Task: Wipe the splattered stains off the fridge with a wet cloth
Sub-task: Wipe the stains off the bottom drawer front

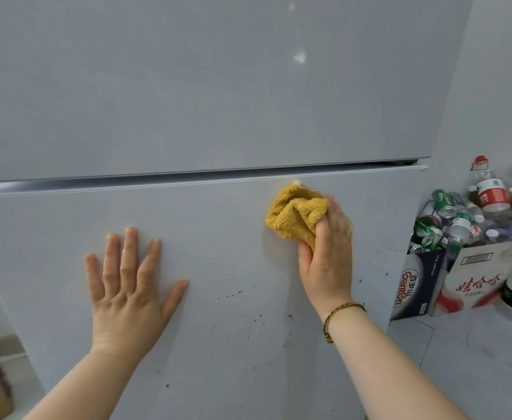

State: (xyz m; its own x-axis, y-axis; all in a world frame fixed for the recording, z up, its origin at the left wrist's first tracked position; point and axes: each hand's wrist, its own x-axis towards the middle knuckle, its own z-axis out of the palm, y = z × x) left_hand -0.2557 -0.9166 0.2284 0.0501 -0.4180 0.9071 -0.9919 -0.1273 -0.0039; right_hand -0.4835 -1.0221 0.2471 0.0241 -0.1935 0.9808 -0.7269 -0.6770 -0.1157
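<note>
The left hand (127,280) was laid flat against the fridge door (218,225), its fingers (129,253) held straight and spread and the thumb stretched out to the right. The right hand (327,259) was closed around a bunched yellow cloth (291,213), which was gripped between thumb and curled fingers and held against the door. Both bare forearms were extended upward from the lower edge, and a braided bracelet (341,312) was worn on the right wrist.

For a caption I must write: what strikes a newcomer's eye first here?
The mustard-yellow terry cloth stands out, bunched in the right hand against the lower fridge door just under its top edge. The left hand lies flat on that door, and brown specks dot it below the cloth.
</note>
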